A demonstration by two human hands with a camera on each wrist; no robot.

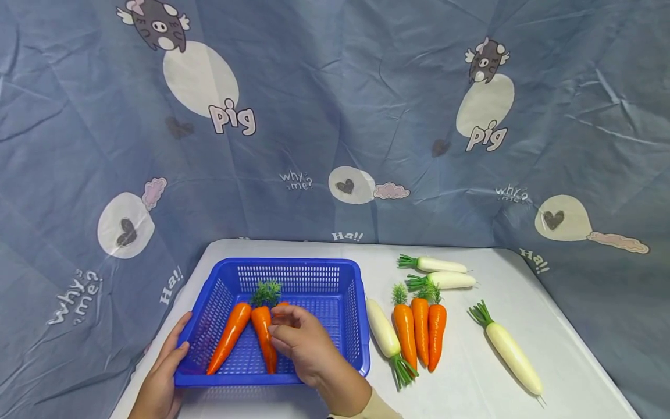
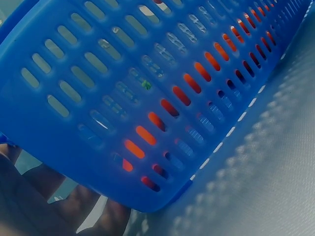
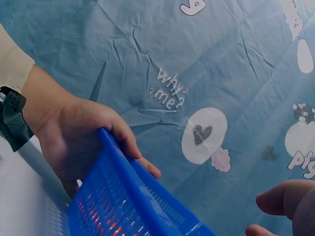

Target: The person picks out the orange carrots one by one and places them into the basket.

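A blue plastic basket (image 1: 269, 379) stands on the left of the white table. My left hand (image 1: 162, 372) grips its left rim near the front corner; in the right wrist view that hand (image 3: 81, 132) has its fingers over the rim. Inside lie a carrot (image 1: 230, 337) slanting along the left and another carrot (image 1: 263, 334) beside it, with green tops at the back. My right hand (image 1: 309, 343) is over the basket, fingers loosely bent, thumb and fingertips apart. Just beyond its fingertips shows the orange end of a third carrot (image 1: 283, 304), mostly hidden by the hand.
Right of the basket lie a white radish (image 1: 383, 329) close to its wall and three carrots (image 1: 421, 331) side by side. Two white radishes (image 1: 442, 265) lie behind them, and another radish (image 1: 513, 358) lies farther right. A blue patterned cloth (image 1: 293, 116) hangs around the table.
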